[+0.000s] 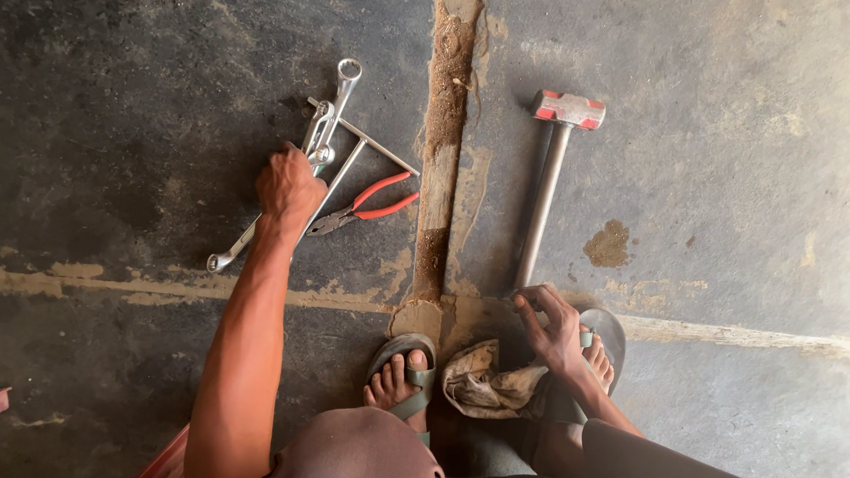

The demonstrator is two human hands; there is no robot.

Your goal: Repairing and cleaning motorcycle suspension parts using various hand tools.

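Two hands at work — left hand clenched on shiny steel spanner, right hand loosely gripping sledgehammer handle end — red-marked head.

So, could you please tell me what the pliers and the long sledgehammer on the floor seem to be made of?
The red-handled pliers look like dull grey steel at the jaws, with glossy red sleeves, probably plastic or rubber. The long sledgehammer has a blocky head painted red with worn grey patches, likely steel; its straight grey handle looks like metal pipe, though that is uncertain.
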